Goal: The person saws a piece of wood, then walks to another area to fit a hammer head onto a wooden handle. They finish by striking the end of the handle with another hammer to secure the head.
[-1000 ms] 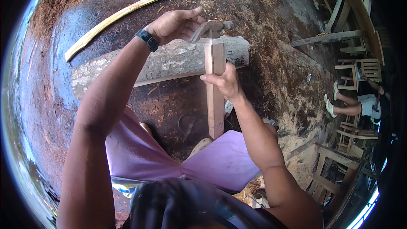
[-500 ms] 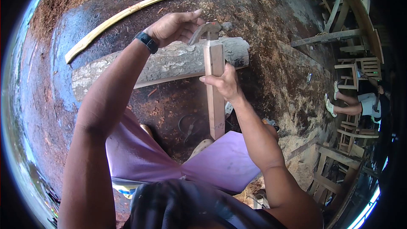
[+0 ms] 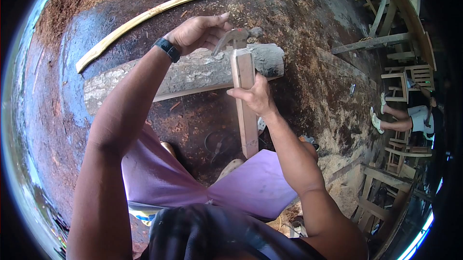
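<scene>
My right hand is wrapped round a thick, square-sided wooden handle, its thumb across the near face. A metal claw hammer head sits at the upper end, its claw curving left and its striking face to the right. My left hand, with a dark watch on the wrist, is raised close beside the claw. Its thumb is stretched out and its fingers are loosely bent, holding nothing. Behind the handle, a bark-covered log section lies across the ground.
A long, curved pale wood strip lies beyond the log. Sawdust covers the ground to the right. Wooden chair frames stand at the far right, near a person in light shorts. A dark cable lies near my feet.
The handle and hammer head have shifted very slightly, the handle's lower end moving a little right. Both hands keep nearly the same pose.
</scene>
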The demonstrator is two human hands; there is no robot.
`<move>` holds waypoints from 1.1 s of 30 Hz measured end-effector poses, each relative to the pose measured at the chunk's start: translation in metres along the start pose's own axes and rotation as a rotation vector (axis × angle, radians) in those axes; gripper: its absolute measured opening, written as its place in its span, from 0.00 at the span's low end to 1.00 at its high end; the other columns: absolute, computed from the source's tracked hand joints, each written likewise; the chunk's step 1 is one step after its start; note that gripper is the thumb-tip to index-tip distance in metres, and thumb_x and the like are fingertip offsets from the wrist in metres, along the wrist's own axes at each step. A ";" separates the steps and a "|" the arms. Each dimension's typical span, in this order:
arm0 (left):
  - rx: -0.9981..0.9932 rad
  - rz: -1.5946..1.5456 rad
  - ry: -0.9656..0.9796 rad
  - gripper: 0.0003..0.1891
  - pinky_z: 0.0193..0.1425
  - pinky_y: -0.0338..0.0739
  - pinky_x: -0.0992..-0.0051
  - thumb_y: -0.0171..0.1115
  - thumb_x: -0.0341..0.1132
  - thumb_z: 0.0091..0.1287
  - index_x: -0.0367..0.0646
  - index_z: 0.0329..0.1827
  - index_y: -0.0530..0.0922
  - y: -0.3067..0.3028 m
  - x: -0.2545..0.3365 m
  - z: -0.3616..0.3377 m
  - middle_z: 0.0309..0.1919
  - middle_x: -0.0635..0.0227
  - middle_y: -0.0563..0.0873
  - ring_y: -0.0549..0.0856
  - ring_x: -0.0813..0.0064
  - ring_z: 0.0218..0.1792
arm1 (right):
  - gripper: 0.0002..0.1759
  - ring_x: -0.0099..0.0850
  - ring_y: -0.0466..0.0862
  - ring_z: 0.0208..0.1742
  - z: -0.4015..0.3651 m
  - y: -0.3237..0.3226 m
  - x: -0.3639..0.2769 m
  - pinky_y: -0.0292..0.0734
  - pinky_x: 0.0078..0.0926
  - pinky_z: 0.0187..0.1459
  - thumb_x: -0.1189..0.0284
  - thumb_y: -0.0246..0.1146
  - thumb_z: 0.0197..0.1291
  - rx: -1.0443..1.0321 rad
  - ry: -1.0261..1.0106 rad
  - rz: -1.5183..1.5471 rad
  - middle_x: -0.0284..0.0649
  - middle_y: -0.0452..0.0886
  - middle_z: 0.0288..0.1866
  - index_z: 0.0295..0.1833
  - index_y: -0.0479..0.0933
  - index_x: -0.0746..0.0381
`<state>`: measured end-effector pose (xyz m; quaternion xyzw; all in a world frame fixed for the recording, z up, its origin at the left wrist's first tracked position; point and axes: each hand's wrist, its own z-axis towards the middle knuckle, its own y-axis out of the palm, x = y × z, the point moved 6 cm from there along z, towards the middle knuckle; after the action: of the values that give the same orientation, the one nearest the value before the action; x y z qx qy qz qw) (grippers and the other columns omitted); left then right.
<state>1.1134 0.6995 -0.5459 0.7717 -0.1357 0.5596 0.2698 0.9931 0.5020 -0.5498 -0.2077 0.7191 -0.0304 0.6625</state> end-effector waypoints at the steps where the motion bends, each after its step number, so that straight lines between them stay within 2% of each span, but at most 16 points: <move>1: 0.012 0.003 0.002 0.29 0.48 0.85 0.72 0.53 0.62 0.81 0.42 0.57 0.85 0.001 0.001 -0.001 0.43 0.66 0.90 0.89 0.76 0.41 | 0.25 0.29 0.86 0.44 0.000 0.001 0.000 0.81 0.30 0.51 0.71 0.78 0.46 -0.007 0.021 0.016 0.42 0.89 0.43 0.51 0.84 0.71; 5: -0.014 -0.035 -0.011 0.27 0.49 0.84 0.72 0.55 0.58 0.81 0.40 0.59 0.84 0.010 0.008 -0.008 0.44 0.65 0.89 0.88 0.75 0.42 | 0.27 0.30 0.87 0.46 0.002 0.000 0.012 0.82 0.31 0.52 0.72 0.78 0.45 -0.009 0.017 -0.004 0.43 0.89 0.45 0.53 0.83 0.71; 9: -0.096 -0.041 0.082 0.27 0.52 0.84 0.71 0.66 0.32 0.74 0.34 0.74 0.75 0.018 0.010 -0.011 0.48 0.66 0.89 0.87 0.75 0.43 | 0.31 0.34 0.88 0.48 0.000 -0.001 0.015 0.82 0.34 0.55 0.71 0.79 0.45 0.126 -0.064 -0.083 0.47 0.88 0.48 0.57 0.80 0.71; 11: -0.200 -0.221 0.114 0.28 0.50 0.84 0.70 0.67 0.27 0.70 0.34 0.74 0.76 0.036 0.020 -0.019 0.64 0.58 0.87 0.87 0.73 0.46 | 0.36 0.40 0.88 0.51 -0.002 -0.007 0.009 0.82 0.38 0.58 0.69 0.80 0.45 0.255 -0.112 -0.220 0.51 0.88 0.51 0.60 0.77 0.72; 12: -0.218 -0.272 0.125 0.29 0.49 0.85 0.69 0.63 0.24 0.72 0.34 0.77 0.72 0.043 0.023 -0.022 0.52 0.62 0.89 0.90 0.74 0.43 | 0.36 0.42 0.88 0.53 -0.002 -0.009 0.008 0.82 0.40 0.58 0.68 0.80 0.45 0.279 -0.085 -0.213 0.52 0.87 0.51 0.60 0.77 0.71; 16: -0.345 -0.289 0.174 0.27 0.48 0.84 0.70 0.66 0.23 0.70 0.35 0.74 0.77 0.055 0.029 -0.026 0.61 0.59 0.88 0.87 0.72 0.44 | 0.35 0.42 0.89 0.51 0.004 -0.017 0.003 0.83 0.41 0.56 0.70 0.77 0.45 0.358 -0.188 -0.247 0.50 0.88 0.51 0.61 0.76 0.68; 20: -0.193 -0.228 0.076 0.21 0.44 0.83 0.74 0.65 0.33 0.76 0.34 0.69 0.80 0.062 0.043 -0.031 0.52 0.64 0.90 0.87 0.75 0.40 | 0.35 0.43 0.89 0.50 0.002 -0.018 -0.007 0.83 0.41 0.54 0.71 0.76 0.47 0.347 -0.195 -0.266 0.51 0.87 0.51 0.62 0.76 0.68; 23: -0.146 -0.028 0.059 0.22 0.41 0.83 0.74 0.63 0.39 0.78 0.33 0.67 0.82 0.054 0.049 -0.040 0.47 0.65 0.90 0.87 0.77 0.37 | 0.30 0.45 0.90 0.51 -0.005 -0.009 0.003 0.84 0.43 0.53 0.73 0.73 0.50 0.219 0.082 -0.295 0.55 0.88 0.49 0.61 0.77 0.69; 24: -0.174 -0.078 0.113 0.21 0.40 0.83 0.75 0.61 0.41 0.79 0.32 0.63 0.84 0.054 0.050 -0.045 0.43 0.65 0.90 0.87 0.78 0.36 | 0.29 0.48 0.90 0.52 -0.018 0.000 0.009 0.85 0.44 0.54 0.73 0.72 0.51 0.361 0.029 -0.333 0.56 0.88 0.49 0.61 0.78 0.69; 25: -0.160 -0.011 0.045 0.21 0.39 0.82 0.76 0.60 0.42 0.79 0.32 0.61 0.85 0.046 0.047 -0.052 0.43 0.63 0.91 0.87 0.77 0.36 | 0.31 0.52 0.89 0.54 -0.029 -0.005 -0.037 0.84 0.44 0.57 0.73 0.72 0.50 0.266 0.214 -0.292 0.57 0.87 0.53 0.63 0.78 0.67; 26: -0.034 -0.122 0.091 0.21 0.41 0.82 0.75 0.58 0.43 0.80 0.32 0.59 0.86 0.058 0.069 -0.073 0.42 0.62 0.91 0.88 0.75 0.40 | 0.39 0.62 0.83 0.63 -0.038 -0.017 -0.104 0.81 0.50 0.62 0.70 0.73 0.53 0.287 -0.155 -0.608 0.69 0.79 0.63 0.70 0.70 0.70; 27: 0.094 -0.085 0.062 0.21 0.43 0.81 0.73 0.55 0.42 0.81 0.31 0.62 0.84 0.053 0.051 -0.085 0.45 0.59 0.91 0.87 0.73 0.40 | 0.42 0.59 0.84 0.62 -0.045 -0.013 -0.094 0.81 0.47 0.63 0.73 0.72 0.52 0.273 -0.148 -0.447 0.62 0.82 0.63 0.74 0.69 0.66; 28: 0.217 -0.446 -0.070 0.19 0.43 0.80 0.71 0.53 0.38 0.82 0.31 0.61 0.83 0.069 0.046 -0.103 0.45 0.59 0.90 0.86 0.72 0.39 | 0.43 0.57 0.85 0.62 -0.049 -0.017 -0.101 0.82 0.47 0.63 0.74 0.71 0.50 0.195 -0.083 -0.385 0.60 0.82 0.64 0.76 0.68 0.65; 29: 0.298 -0.500 -0.070 0.21 0.41 0.79 0.71 0.51 0.44 0.82 0.33 0.57 0.82 0.080 0.047 -0.120 0.45 0.59 0.89 0.87 0.67 0.36 | 0.45 0.55 0.85 0.62 -0.064 -0.019 -0.112 0.82 0.46 0.63 0.75 0.71 0.49 0.106 -0.002 -0.316 0.58 0.83 0.64 0.77 0.68 0.64; 31: 0.376 0.071 -0.073 0.23 0.40 0.81 0.69 0.48 0.48 0.84 0.36 0.60 0.78 0.075 0.027 -0.160 0.45 0.58 0.89 0.88 0.64 0.34 | 0.46 0.53 0.85 0.62 -0.087 -0.037 -0.153 0.82 0.46 0.62 0.74 0.71 0.47 -0.024 0.006 -0.400 0.55 0.83 0.66 0.77 0.68 0.64; 33: 0.233 -0.488 -0.103 0.26 0.40 0.84 0.67 0.51 0.52 0.82 0.36 0.66 0.75 0.145 0.118 -0.192 0.44 0.58 0.88 0.90 0.64 0.36 | 0.46 0.54 0.86 0.62 -0.113 -0.058 -0.205 0.82 0.46 0.62 0.73 0.68 0.47 -0.110 -0.049 -0.454 0.57 0.82 0.67 0.77 0.69 0.63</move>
<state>0.9275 0.7009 -0.3530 0.8349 0.1059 0.4497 0.2991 0.9061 0.4919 -0.3249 -0.4006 0.6383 -0.1344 0.6435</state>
